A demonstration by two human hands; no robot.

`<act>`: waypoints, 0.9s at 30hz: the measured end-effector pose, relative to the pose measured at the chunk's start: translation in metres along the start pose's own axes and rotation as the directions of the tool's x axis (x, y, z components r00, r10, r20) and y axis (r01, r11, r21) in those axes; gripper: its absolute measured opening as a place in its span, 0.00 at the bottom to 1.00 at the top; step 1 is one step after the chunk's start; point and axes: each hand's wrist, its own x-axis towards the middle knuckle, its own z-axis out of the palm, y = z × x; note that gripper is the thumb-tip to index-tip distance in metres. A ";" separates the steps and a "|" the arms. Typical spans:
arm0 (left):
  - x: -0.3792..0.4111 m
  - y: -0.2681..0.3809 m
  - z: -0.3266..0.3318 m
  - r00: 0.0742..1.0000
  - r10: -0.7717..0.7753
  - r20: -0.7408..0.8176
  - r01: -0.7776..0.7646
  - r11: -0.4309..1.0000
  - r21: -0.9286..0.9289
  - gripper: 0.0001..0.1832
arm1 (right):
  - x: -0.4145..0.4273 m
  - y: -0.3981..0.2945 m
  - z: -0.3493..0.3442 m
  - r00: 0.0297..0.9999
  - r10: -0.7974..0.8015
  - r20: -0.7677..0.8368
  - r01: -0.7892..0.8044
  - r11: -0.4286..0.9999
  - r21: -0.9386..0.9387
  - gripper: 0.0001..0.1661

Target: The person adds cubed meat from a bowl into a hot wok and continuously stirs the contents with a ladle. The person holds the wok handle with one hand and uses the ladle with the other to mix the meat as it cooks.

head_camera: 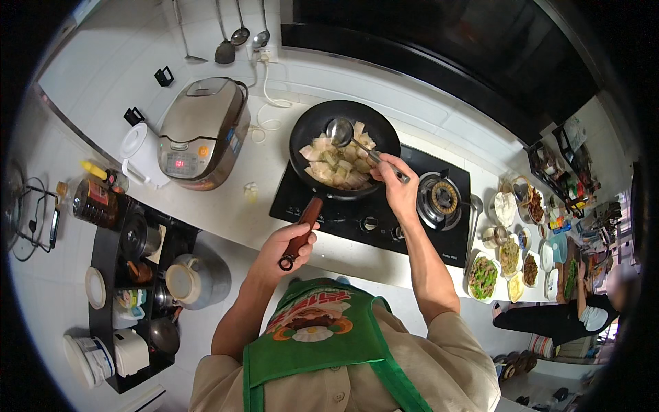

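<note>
A black wok (378, 121) sits over the left burner of the black glass gas hob (334, 226). Pale chunks of food (337, 165), perhaps sliced meat or vegetable, lie heaped in its middle and lower part. My left hand (283, 250) grips the wok's reddish-brown handle (309, 213), which points toward me. In my right hand (396, 180) is a metal ladle (340, 132), held by its shaft. Its bowl touches the upper side of the food. The burner beneath the wok is hidden.
A rice cooker (201, 129) and a white pitcher (141, 154) stand left of the hob. The right burner (440, 199) is bare. Plated dishes, including green peppers (483, 278), line the right counter, where another person (576, 311) stands. Overhead is a black range hood (437, 67).
</note>
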 end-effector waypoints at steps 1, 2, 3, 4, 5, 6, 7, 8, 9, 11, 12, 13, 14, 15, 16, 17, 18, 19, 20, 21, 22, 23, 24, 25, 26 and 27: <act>-0.001 0.000 0.002 1.000 -0.001 -0.003 0.001 1.000 0.001 0.13 | 0.001 0.000 -0.001 1.000 -0.009 0.026 0.010 0.999 -0.031 0.14; -0.001 0.000 0.003 1.000 -0.002 -0.007 0.002 1.000 0.002 0.13 | 0.003 0.001 -0.004 0.998 -0.017 0.053 0.020 0.998 -0.061 0.14; -0.001 0.000 0.002 1.000 0.000 -0.008 0.000 1.000 0.006 0.13 | 0.005 0.001 -0.006 0.997 -0.023 0.078 0.030 0.996 -0.090 0.15; 0.000 0.000 0.002 1.000 0.002 -0.010 -0.002 1.000 0.010 0.13 | 0.006 0.000 -0.008 0.994 -0.032 0.103 0.043 0.994 -0.100 0.14; 0.000 0.000 0.001 1.000 0.004 -0.012 -0.004 1.000 0.014 0.14 | 0.008 -0.003 -0.010 0.991 -0.041 0.128 0.055 0.992 -0.110 0.14; -0.001 0.000 0.001 1.000 0.005 -0.004 -0.005 1.000 0.012 0.14 | 0.008 -0.006 -0.011 0.987 -0.048 0.153 0.067 0.991 -0.119 0.14; -0.001 0.000 0.001 1.000 0.005 0.003 -0.005 1.000 0.010 0.14 | 0.007 -0.010 -0.012 0.985 -0.042 0.169 0.068 0.986 -0.151 0.14; -0.001 0.000 0.001 1.000 0.006 0.010 -0.006 1.000 0.008 0.14 | 0.006 -0.016 -0.014 0.982 -0.035 0.185 0.069 0.981 -0.183 0.14; 0.000 0.000 0.001 1.000 0.003 0.010 -0.003 1.000 0.008 0.14 | 0.005 -0.019 -0.016 0.979 -0.028 0.200 0.071 0.974 -0.216 0.14; 0.000 0.000 0.000 1.000 -0.004 0.009 0.004 1.000 0.008 0.14 | 0.005 -0.021 -0.019 0.973 -0.008 0.230 0.049 0.984 -0.174 0.13; 0.000 0.000 0.000 1.000 -0.003 0.012 0.003 1.000 0.011 0.14 | 0.007 -0.022 -0.020 0.971 0.016 0.240 0.023 0.987 -0.159 0.13; 0.000 0.000 -0.001 1.000 -0.003 0.015 0.003 1.000 0.014 0.14 | 0.008 -0.022 -0.021 0.967 0.040 0.251 -0.004 0.989 -0.145 0.13; 0.001 0.000 -0.001 1.000 -0.002 0.018 0.002 1.000 0.017 0.13 | 0.008 -0.021 -0.021 0.965 -0.010 0.261 0.059 0.982 -0.182 0.13; 0.001 0.000 -0.001 1.000 -0.002 0.013 0.002 1.000 0.022 0.13 | 0.009 -0.018 -0.019 0.960 -0.061 0.273 0.123 0.969 -0.216 0.13; 0.001 -0.001 -0.002 1.000 -0.001 0.007 0.001 1.000 0.026 0.13 | 0.010 -0.016 -0.018 0.951 -0.111 0.287 0.186 0.950 -0.249 0.13; 0.002 -0.001 -0.002 1.000 -0.001 0.002 0.001 1.000 0.031 0.13 | 0.010 -0.015 -0.016 0.930 -0.194 0.312 0.297 0.898 -0.326 0.13; 0.002 -0.001 -0.004 1.000 -0.002 0.006 0.001 0.999 0.033 0.15 | 0.011 -0.015 -0.014 0.898 -0.272 0.345 0.402 0.826 -0.395 0.13; 0.003 -0.001 -0.006 1.000 -0.002 0.009 0.002 0.999 0.036 0.16 | 0.011 -0.014 -0.013 0.858 -0.343 0.383 0.499 0.737 -0.456 0.14; 0.003 -0.001 -0.007 1.000 -0.003 0.012 0.003 0.999 0.039 0.18 | 0.008 -0.016 -0.014 0.855 -0.328 0.401 0.497 0.739 -0.455 0.14; 0.003 -0.001 -0.007 1.000 -0.002 0.007 0.002 0.999 0.039 0.18 | 0.005 -0.018 -0.014 0.855 -0.343 0.389 0.501 0.739 -0.450 0.13; 0.002 -0.001 -0.006 1.000 -0.002 0.002 0.002 0.999 0.040 0.18 | 0.002 -0.020 -0.014 0.855 -0.357 0.377 0.505 0.739 -0.446 0.13; 0.002 -0.001 -0.005 1.000 -0.001 -0.003 0.001 0.999 0.040 0.18 | -0.001 -0.021 -0.013 0.854 -0.371 0.365 0.509 0.738 -0.442 0.13; 0.002 -0.001 -0.006 1.000 -0.002 0.004 0.002 0.999 0.038 0.18 | -0.003 -0.020 -0.011 0.845 -0.395 0.359 0.528 0.722 -0.447 0.12; 0.003 -0.002 -0.008 1.000 -0.003 0.011 0.002 0.999 0.036 0.18 | -0.006 -0.022 -0.010 0.844 -0.393 0.365 0.529 0.724 -0.443 0.12; 0.003 -0.002 -0.009 1.000 -0.003 0.018 0.003 0.999 0.034 0.18 | -0.009 -0.024 -0.009 0.842 -0.391 0.371 0.530 0.726 -0.438 0.12; 0.002 -0.001 -0.007 1.000 -0.008 0.012 0.007 0.999 0.031 0.16 | -0.012 -0.025 -0.009 0.841 -0.390 0.375 0.531 0.727 -0.435 0.12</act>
